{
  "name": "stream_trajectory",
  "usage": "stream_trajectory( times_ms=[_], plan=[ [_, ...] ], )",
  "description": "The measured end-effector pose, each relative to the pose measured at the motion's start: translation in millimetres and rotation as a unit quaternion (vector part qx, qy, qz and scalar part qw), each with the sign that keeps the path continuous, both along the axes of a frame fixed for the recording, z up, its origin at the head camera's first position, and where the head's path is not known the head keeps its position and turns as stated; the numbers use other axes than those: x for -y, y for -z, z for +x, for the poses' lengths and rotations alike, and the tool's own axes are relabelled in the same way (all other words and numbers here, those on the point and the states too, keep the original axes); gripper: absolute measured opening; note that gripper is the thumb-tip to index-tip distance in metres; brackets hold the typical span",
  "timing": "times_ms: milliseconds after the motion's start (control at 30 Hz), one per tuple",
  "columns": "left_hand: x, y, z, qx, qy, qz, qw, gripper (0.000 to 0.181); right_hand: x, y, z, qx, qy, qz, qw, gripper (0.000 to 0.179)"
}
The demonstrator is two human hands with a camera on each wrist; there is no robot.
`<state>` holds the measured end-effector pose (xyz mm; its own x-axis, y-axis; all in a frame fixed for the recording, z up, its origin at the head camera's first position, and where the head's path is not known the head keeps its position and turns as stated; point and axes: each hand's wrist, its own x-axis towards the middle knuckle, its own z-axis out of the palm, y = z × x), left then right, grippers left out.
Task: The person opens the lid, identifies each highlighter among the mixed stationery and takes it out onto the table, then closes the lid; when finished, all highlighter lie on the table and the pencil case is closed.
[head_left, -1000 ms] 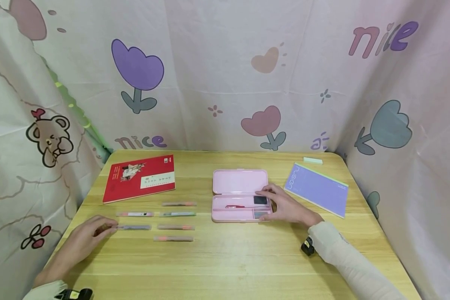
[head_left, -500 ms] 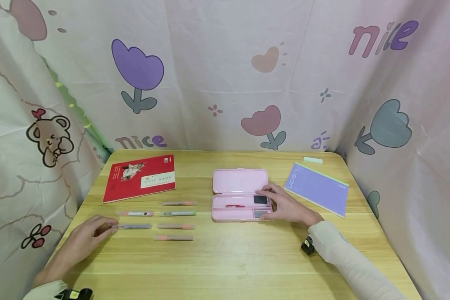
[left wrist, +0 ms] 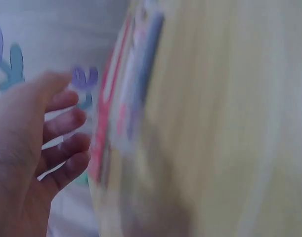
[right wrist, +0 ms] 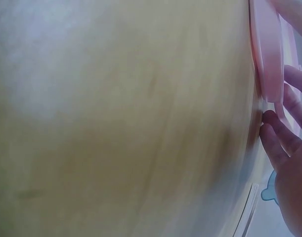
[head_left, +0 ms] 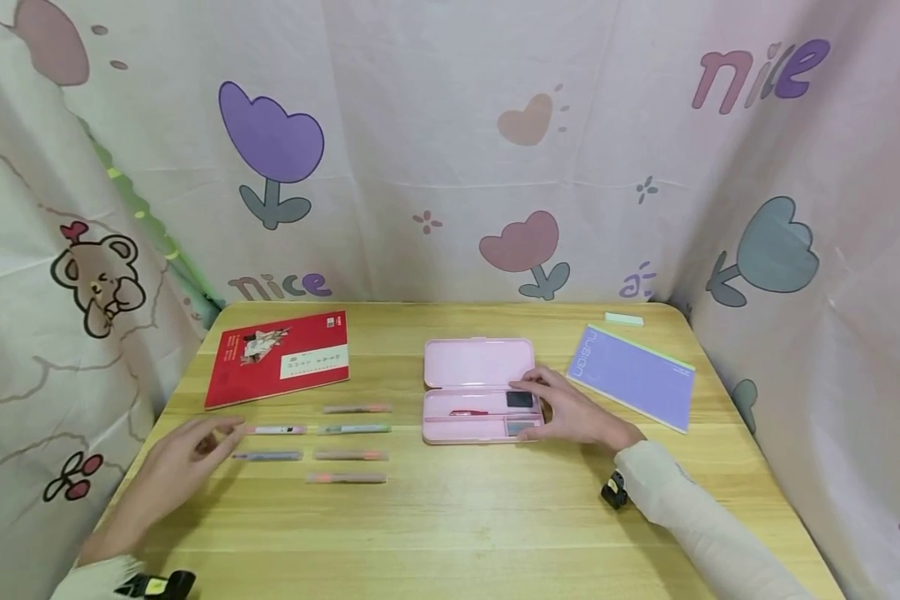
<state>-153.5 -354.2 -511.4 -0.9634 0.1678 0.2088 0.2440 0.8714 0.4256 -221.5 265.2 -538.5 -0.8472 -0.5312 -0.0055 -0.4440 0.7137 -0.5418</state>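
A pink pencil case (head_left: 478, 363) lies with its lid back; inside are a red pen-like item (head_left: 468, 412), a black block (head_left: 520, 400) and a grey piece (head_left: 520, 427). My right hand (head_left: 573, 410) holds its right end, thumb in front and fingers behind. To the left, my left hand (head_left: 176, 467) is loosely bent, fingertips close to the left end of a pink-and-white pen (head_left: 277, 430). Just nearer lies a blue-grey pen (head_left: 270, 456), also blurred in the left wrist view. Thumb and fingers of the left hand stand apart there, nothing between them.
Several more pens lie in a column right of these two, including a green one (head_left: 354, 429) and a brownish one (head_left: 347, 477). A red book (head_left: 270, 375) sits at the back left. At the back right are a purple notebook (head_left: 637, 379) and a pale eraser-like block (head_left: 624, 319).
My left hand has left the end of the blue-grey pen and moved a little away from me, to the pink-and-white pen's end. The right hand keeps its place on the case.
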Motion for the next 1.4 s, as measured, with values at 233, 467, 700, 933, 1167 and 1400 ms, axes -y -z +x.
stream_trajectory(
  times_ms=[233,467,700,933,1167,1400],
  plan=[
    [-75.0,-15.0,-29.7,0.008,0.048,0.047,0.9977,0.031,-0.3,-0.9,0.6,0.006,0.0,-0.002,1.0,0.097],
    [-159.3,-14.4,-55.0,0.081,0.095,0.119,0.9851,0.042,1.0,-2.2,1.0,0.009,0.0,-0.002,1.0,0.097],
    [-225.0,-12.6,-69.2,0.108,0.146,0.129,0.9748,0.045,-1.9,-2.2,0.9,0.009,0.004,-0.01,0.9999,0.097],
    [-255.2,-1.5,-74.6,0.137,0.168,0.103,0.9708,0.042,-1.0,-0.2,-0.8,-0.004,-0.004,-0.007,1.0,0.095],
    [-260.2,4.6,-73.1,0.139,0.193,0.071,0.9687,0.043,1.0,-4.1,2.2,0.021,0.012,-0.032,0.9992,0.094],
    [-259.1,10.5,-72.7,0.147,0.193,0.074,0.9672,0.045,4.3,-4.7,5.7,0.021,0.111,-0.144,0.9832,0.071]
  ],
)
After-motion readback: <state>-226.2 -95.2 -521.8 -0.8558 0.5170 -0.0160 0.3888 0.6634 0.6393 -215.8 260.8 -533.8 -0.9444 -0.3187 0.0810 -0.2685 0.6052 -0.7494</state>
